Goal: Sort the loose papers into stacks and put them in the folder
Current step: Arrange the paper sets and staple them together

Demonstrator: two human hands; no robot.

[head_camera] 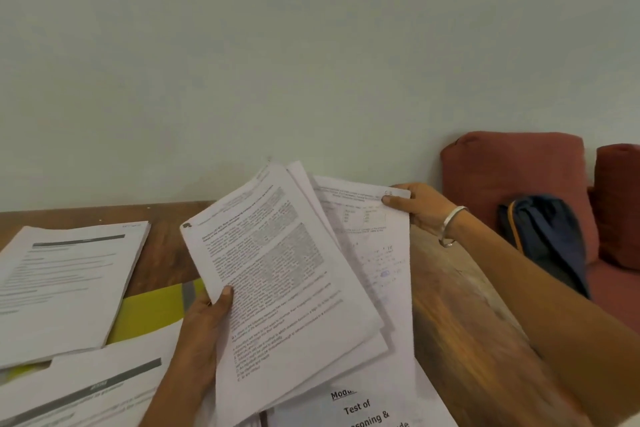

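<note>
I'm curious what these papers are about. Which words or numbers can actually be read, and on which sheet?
"Test of", then a cut-off "...asoning &": booklet cover at the bottom edge.
Above that, an underlined word starting "Mod", the rest hidden.
Sheaf gripped by the left hand: print too blurred.
Sheet pinched by the right hand: too faint.
Stack on the left: blurred.

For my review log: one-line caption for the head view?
Left hand holds a fanned sheaf of printed papers while right hand pinches one sheet above wooden table.

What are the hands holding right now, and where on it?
Left hand grips the fanned sheaf of papers at its left edge; right hand pinches the rear sheet at its top right corner.
</note>
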